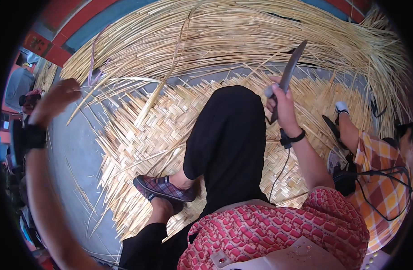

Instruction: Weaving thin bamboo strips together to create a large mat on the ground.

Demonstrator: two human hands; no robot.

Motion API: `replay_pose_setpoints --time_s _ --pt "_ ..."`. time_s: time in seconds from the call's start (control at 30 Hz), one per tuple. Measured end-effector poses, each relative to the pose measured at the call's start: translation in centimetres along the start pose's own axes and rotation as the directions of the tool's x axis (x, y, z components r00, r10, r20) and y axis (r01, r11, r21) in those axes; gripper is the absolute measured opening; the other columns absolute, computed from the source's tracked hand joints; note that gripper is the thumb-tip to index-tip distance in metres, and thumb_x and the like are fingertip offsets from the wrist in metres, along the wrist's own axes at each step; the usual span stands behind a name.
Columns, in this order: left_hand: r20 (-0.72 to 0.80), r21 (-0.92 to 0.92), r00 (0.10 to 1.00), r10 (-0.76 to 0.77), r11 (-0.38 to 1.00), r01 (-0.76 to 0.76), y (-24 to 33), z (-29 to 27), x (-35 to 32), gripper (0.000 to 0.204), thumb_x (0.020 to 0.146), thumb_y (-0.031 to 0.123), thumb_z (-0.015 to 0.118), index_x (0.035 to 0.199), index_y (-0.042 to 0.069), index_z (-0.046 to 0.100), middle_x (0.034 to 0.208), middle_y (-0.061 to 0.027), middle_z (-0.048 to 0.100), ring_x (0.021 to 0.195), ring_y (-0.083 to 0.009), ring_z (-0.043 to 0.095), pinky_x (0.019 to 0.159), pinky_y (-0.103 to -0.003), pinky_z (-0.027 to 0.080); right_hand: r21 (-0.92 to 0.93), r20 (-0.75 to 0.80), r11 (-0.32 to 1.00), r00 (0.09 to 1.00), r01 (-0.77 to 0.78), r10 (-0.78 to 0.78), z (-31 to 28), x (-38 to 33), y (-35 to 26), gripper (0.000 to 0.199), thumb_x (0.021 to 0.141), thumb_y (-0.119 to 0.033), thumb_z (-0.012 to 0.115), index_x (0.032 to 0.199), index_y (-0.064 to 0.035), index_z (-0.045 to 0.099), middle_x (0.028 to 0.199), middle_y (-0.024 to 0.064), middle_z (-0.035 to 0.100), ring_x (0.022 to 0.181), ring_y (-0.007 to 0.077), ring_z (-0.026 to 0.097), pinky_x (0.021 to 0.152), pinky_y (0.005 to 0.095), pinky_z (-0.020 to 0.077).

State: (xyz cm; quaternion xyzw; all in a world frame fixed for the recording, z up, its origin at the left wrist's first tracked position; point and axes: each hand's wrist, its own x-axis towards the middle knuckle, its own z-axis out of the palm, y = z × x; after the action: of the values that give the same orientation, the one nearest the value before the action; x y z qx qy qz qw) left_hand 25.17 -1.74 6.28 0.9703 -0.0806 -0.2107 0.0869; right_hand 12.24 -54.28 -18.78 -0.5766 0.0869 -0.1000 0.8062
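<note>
The mat (179,114), a pale herringbone weave, lies on the floor (76,166) under the person, its left edge ragged with loose strip ends. Above its right half, the right hand (282,101) has its fingers wrapped round the handle of a curved knife (292,65), the blade slanting up toward the mat's far edge. The left hand (62,96) hangs off the mat's left side, well apart from it, fingers loosely bent and blurred — whether they pinch anything I cannot tell.

Beyond the mat's far edge lies a thick spread of reeds (242,38); one dry leaf (175,54) trails from them onto the weave. The person's plaid shoe (163,188) rests on the mat's near left part, and a co-worker in orange check (382,157) sits at its right side.

The knife looks rigid and easy to carry in one hand; the handle is the place to hold it, away from the blade. The mat is probably light for its spread, stiff but springy, its strips smooth and apt to slide or split at the ends — better taken by the closed weave, inside the ragged border.
</note>
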Motion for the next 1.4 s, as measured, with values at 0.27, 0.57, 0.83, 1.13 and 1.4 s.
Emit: replay_pose_setpoints --time_s 0.27,0.57,0.83,1.13,1.4 --pt "0.08 -0.412 0.994 0.079 0.911 -0.04 3.7 19.3 18.7 0.053 0.087 0.038 0.068 0.123 0.0 0.06 0.109 -0.0198 0.068 0.088 -0.0252 0.069 0.064 -0.036 0.057 -0.76 0.495 0.459 0.867 0.461 -0.05 3.2 -1.0 -5.8 0.058 0.092 -0.017 0.062 0.146 -0.0182 0.041 0.08 0.0099 0.061 0.072 0.022 0.063 0.065 0.0306 0.0497" --pt "0.136 -0.18 0.987 0.084 0.982 -0.059 4.4 25.8 28.9 0.053 0.074 0.038 0.077 0.106 -0.002 0.065 0.097 -0.0243 0.067 0.083 -0.0313 0.068 0.065 -0.039 0.055 -0.57 0.754 0.226 0.394 0.79 0.525 12.0 5.1 -2.0 0.061 0.086 -0.013 0.062 0.142 -0.0329 0.048 0.07 0.0109 0.054 0.06 0.029 0.057 0.054 0.0406 0.0463" --pt "0.301 -0.454 0.904 0.302 0.88 -0.143 8.2 20.9 29.4 0.017 0.076 0.012 0.073 0.09 0.002 0.071 0.076 -0.0094 0.071 0.07 -0.0182 0.069 0.061 -0.034 0.053 -0.516 0.75 0.227 0.309 0.826 0.585 17.4 12.5 6.2 0.053 0.087 -0.018 0.06 0.137 -0.0296 0.052 0.073 0.0109 0.058 0.069 0.03 0.062 0.059 0.043 0.0495" --pt "0.261 -0.885 0.884 0.387 0.462 0.058 1.5 29.0 30.7 0.029 0.095 0.028 0.066 0.104 0.001 0.07 0.092 -0.0053 0.072 0.083 -0.014 0.066 0.08 -0.029 0.053 -0.635 0.643 0.253 0.318 0.73 0.696 19.6 18.4 14.2 0.045 0.097 -0.037 0.052 0.141 -0.0303 0.046 0.097 0.0154 0.067 0.087 0.0358 0.066 0.076 0.0465 0.0522" --pt "0.143 -0.926 0.973 0.181 0.371 0.067 0.3 28.9 24.1 0.023 0.098 0.022 0.06 0.099 0.0 0.07 0.084 -0.0035 0.068 0.077 -0.0121 0.062 0.075 -0.027 0.049 -0.731 0.627 0.435 0.264 0.526 0.733 20.6 19.3 16.1 0.041 0.098 -0.036 0.052 0.139 -0.0312 0.052 0.102 0.0163 0.069 0.089 0.0355 0.065 0.081 0.0429 0.0503"
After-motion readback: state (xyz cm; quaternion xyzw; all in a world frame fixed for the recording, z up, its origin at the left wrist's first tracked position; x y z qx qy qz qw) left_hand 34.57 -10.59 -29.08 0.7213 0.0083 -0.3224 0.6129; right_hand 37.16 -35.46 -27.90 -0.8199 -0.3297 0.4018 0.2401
